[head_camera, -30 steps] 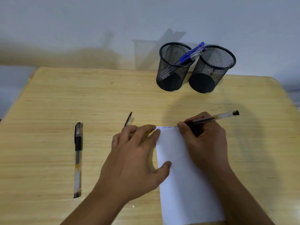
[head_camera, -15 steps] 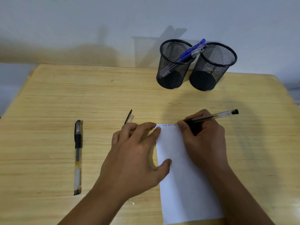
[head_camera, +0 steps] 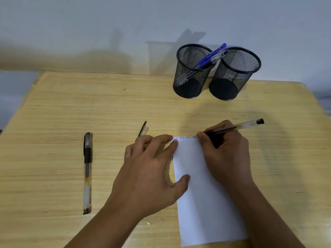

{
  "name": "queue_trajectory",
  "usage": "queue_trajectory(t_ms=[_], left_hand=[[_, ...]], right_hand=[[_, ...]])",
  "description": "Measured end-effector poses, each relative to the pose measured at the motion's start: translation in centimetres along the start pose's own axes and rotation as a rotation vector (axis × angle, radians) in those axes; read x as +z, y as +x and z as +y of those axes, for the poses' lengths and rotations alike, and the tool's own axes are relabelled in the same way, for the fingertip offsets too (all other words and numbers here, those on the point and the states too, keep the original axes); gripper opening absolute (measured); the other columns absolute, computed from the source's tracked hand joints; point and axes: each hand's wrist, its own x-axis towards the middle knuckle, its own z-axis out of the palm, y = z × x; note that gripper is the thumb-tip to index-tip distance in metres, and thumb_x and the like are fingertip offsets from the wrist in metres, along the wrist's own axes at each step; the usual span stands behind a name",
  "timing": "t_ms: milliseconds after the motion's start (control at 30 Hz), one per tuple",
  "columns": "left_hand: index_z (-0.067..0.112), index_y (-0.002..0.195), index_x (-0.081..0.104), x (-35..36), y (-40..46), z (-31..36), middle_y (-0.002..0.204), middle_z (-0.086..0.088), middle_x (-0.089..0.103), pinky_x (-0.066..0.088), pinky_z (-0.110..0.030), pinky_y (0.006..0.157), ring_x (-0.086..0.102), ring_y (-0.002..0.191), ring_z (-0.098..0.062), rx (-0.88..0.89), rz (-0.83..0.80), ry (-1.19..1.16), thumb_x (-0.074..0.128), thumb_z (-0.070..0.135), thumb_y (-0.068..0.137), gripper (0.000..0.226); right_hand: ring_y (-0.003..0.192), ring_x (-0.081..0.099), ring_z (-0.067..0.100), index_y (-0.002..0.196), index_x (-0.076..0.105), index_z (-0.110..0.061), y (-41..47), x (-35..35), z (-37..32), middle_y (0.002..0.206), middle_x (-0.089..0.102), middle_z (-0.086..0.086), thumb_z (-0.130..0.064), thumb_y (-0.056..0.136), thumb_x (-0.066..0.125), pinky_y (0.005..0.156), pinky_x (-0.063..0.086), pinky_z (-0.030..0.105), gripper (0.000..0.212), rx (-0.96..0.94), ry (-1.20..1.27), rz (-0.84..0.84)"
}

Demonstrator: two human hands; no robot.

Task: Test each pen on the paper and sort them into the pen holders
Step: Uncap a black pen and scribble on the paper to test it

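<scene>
Two mesh holders [head_camera: 192,72] standing at counter's [head_camera: 71,108] far edge, left one holding blue pens [head_camera: 213,55]. Spare pen [head_camera: 87,172] lying left. Left hand [head_camera: 152,169] pressing paper [head_camera: 202,194] flat; right hand [head_camera: 225,149] pinching pen [head_camera: 236,126], its grip clenched, tip on paper's top edge.

Along the top edge of my paper [head_camera: 200,185] runs one line of small blue capitals: "DAYA DAYA DAYA", then the start of a fourth word, likely "D", cut off where my right hand [head_camera: 227,151] covers it. The first word sits just beside my left hand's [head_camera: 152,169] fingertip and is partly blurred. Nothing else here can be read; any print on the pens is too small to make out.
</scene>
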Motion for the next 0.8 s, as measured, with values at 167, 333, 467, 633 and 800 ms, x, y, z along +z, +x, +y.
queue_trajectory(t_ms=[167, 333, 467, 633, 800], left_hand=[[0.03, 0.125, 0.061, -0.02, 0.03, 0.02, 0.137, 0.016, 0.049, 0.034, -0.04, 0.096, 0.04, 0.121, -0.019, 0.0, -0.001, -0.009, 0.056, 0.068, 0.069, 0.068], [0.031, 0.126, 0.06, -0.02, 0.05, 0.02, 0.137, 0.016, 0.049, 0.033, -0.04, 0.096, 0.039, 0.122, -0.019, -0.002, -0.005, -0.014, 0.056, 0.069, 0.069, 0.068], [0.031, 0.126, 0.06, -0.06, 0.04, 0.0, 0.137, 0.016, 0.049, 0.034, -0.041, 0.096, 0.039, 0.122, -0.019, -0.002, -0.006, -0.015, 0.056, 0.068, 0.069, 0.068], [0.031, 0.127, 0.059, 0.01, 0.03, 0.0, 0.137, 0.017, 0.048, 0.034, -0.04, 0.098, 0.039, 0.122, -0.019, -0.004, -0.011, -0.035, 0.056, 0.068, 0.07, 0.069], [0.03, 0.127, 0.06, -0.01, 0.03, 0.01, 0.137, 0.016, 0.049, 0.032, -0.038, 0.097, 0.039, 0.121, -0.018, 0.001, -0.004, -0.035, 0.056, 0.068, 0.07, 0.068]], right_hand=[[0.076, 0.063, -0.01, 0.084, 0.06, -0.018, -0.14, 0.02, 0.05, 0.066, 0.064, -0.018, -0.019, 0.084, 0.072, 0.061, 0.045, 0.002, 0.012, -0.019, -0.009, 0.0], [0.074, 0.062, -0.013, 0.083, 0.06, -0.018, -0.04, 0.03, -0.04, 0.066, 0.063, -0.019, -0.019, 0.084, 0.072, 0.06, 0.043, 0.001, 0.012, -0.008, -0.009, 0.006], [0.072, 0.06, -0.016, 0.084, 0.06, -0.019, -0.05, 0.07, -0.07, 0.066, 0.062, -0.02, -0.021, 0.085, 0.072, 0.061, 0.043, 0.0, 0.012, -0.012, -0.024, 0.018], [0.078, 0.062, -0.01, 0.086, 0.058, -0.019, -0.03, 0.15, 0.01, 0.067, 0.063, -0.019, -0.02, 0.085, 0.071, 0.06, 0.044, 0.002, 0.013, -0.002, -0.015, 0.031], [0.072, 0.062, -0.012, 0.085, 0.057, -0.018, -0.11, 0.02, -0.14, 0.066, 0.063, -0.017, -0.019, 0.085, 0.071, 0.058, 0.043, 0.001, 0.014, -0.005, -0.013, 0.016]])
